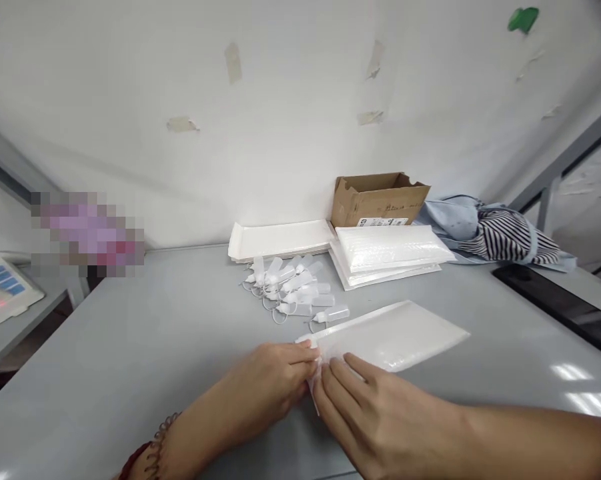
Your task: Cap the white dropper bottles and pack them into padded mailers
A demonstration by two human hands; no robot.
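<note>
A white padded envelope (395,333) lies on the grey table, its left end under both hands. My left hand (275,373) has its fingers closed at that end, around a small whitish piece that looks like a bottle cap, partly hidden. My right hand (375,413) rests its bent fingers on the envelope just to the right, pressed against its left end. Just beyond the hands lies a loose pile of small clear squeeze bottles (297,283) with looped caps.
White envelopes (395,248) are stacked at the back, with more flat ones (280,240) to their left. Behind stands an open cardboard box (380,200). Blue and striped cloth (505,233) and a black phone (560,307) lie at the right.
</note>
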